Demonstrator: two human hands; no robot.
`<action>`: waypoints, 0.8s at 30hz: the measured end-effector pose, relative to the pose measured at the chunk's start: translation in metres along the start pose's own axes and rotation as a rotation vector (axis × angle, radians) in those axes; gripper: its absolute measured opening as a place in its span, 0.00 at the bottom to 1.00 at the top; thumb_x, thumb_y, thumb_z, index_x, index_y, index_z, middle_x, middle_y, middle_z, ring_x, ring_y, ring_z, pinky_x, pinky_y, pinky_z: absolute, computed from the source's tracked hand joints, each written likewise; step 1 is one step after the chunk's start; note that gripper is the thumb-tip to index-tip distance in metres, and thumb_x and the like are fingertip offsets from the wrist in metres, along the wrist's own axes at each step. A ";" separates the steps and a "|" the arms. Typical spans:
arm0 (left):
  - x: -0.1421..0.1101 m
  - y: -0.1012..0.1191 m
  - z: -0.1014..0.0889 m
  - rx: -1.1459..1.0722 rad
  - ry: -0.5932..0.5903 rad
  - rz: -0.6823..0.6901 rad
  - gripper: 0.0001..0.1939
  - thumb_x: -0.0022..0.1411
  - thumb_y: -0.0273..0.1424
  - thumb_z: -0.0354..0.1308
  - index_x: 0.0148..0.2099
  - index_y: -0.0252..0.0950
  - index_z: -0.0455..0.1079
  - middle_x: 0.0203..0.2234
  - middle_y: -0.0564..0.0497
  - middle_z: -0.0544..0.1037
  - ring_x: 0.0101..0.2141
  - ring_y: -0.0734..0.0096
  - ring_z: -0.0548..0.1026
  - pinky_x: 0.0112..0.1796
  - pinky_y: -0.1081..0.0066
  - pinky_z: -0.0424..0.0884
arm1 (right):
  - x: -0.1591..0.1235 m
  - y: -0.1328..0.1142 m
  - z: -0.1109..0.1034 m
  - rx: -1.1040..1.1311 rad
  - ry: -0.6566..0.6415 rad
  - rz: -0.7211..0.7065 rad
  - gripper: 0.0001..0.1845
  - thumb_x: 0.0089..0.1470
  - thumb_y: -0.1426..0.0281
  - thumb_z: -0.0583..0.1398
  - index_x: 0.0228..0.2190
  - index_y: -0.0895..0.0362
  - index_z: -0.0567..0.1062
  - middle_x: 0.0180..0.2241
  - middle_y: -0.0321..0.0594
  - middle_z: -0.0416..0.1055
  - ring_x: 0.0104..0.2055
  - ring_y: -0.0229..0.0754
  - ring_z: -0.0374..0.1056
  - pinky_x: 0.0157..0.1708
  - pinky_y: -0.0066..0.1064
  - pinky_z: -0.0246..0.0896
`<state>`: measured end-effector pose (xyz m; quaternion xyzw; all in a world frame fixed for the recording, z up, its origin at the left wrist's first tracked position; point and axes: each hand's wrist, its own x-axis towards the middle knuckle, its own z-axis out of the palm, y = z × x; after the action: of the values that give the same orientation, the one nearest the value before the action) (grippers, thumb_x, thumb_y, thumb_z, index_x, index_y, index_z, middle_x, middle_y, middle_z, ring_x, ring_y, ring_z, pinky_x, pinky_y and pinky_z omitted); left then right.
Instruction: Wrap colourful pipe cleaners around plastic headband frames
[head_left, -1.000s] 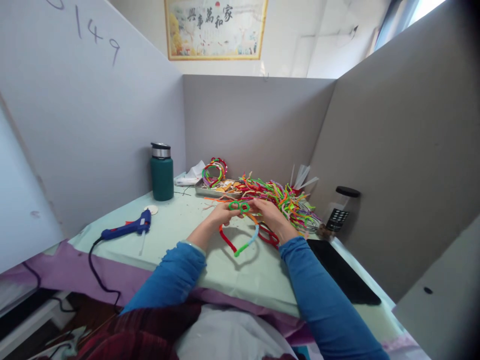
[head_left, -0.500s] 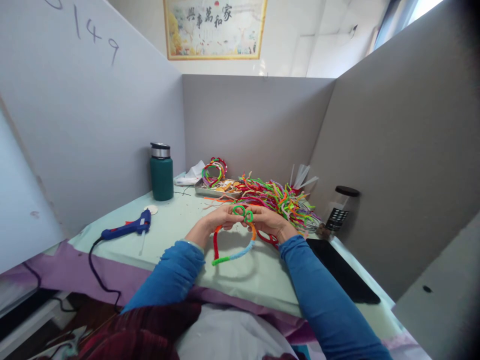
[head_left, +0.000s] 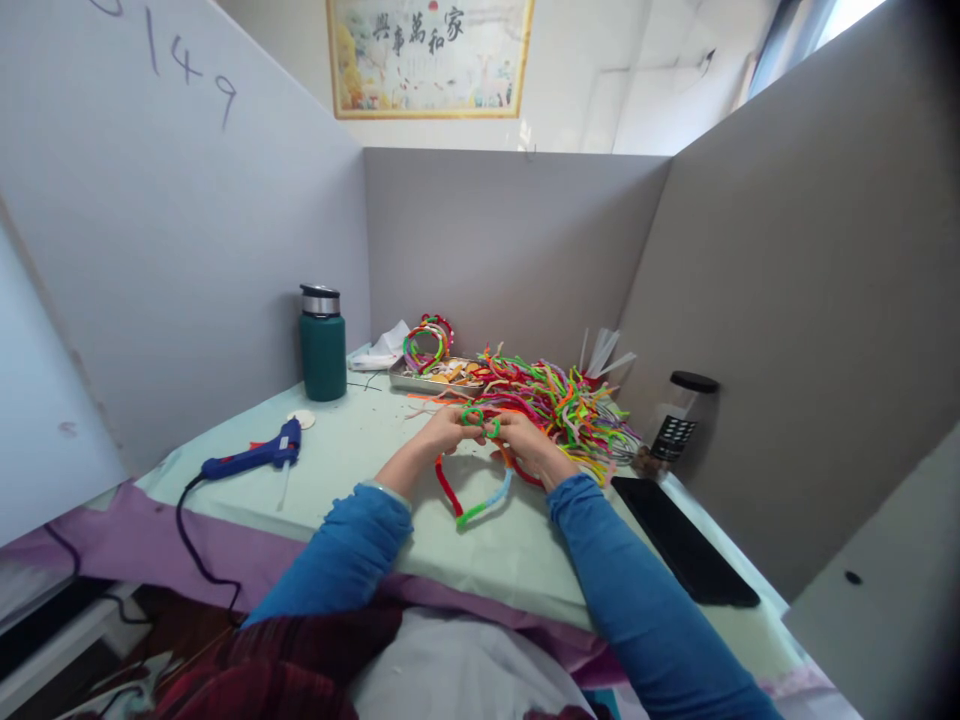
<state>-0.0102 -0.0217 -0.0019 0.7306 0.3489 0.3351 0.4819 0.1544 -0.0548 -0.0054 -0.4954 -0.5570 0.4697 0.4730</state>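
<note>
Between my two hands is a loop of pipe cleaners [head_left: 495, 496], with red, green, light blue and orange stretches. Green curls [head_left: 472, 416] stand at its top, right by my fingertips. My left hand [head_left: 448, 430] pinches the loop's left end beside one curl. On the other side, my right hand [head_left: 523, 436] is closed on the end near the second curl. The lower part of the loop hangs toward me over the table, bent to a corner at the green stretch. My fingers hide part of where the ends meet.
A heap of colourful pipe cleaners [head_left: 562, 395] lies behind my hands. Left of it, finished rings [head_left: 427, 345] rest on a metal tray [head_left: 409, 384]. A blue glue gun [head_left: 255, 455] and green bottle [head_left: 324, 350] stand left. A black phone-like slab [head_left: 682, 540] and clear jar [head_left: 679, 425] are right.
Both hands have shifted slightly away from me. The loop has turned, its bottom corner swinging right and its shape narrowing, and the green curls have moved a little left.
</note>
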 end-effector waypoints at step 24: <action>-0.002 0.001 0.000 -0.045 -0.131 0.121 0.19 0.44 0.36 0.66 0.37 0.34 0.67 0.22 0.57 0.70 0.18 0.83 0.61 0.20 0.78 0.55 | -0.003 0.000 -0.011 0.129 -0.229 -0.037 0.15 0.38 0.65 0.69 0.27 0.59 0.71 0.23 0.34 0.69 0.23 0.36 0.65 0.29 0.34 0.69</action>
<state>-0.0112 -0.0237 -0.0013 0.7596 0.2645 0.3228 0.4988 0.1658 -0.0569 -0.0045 -0.3970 -0.5850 0.5491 0.4457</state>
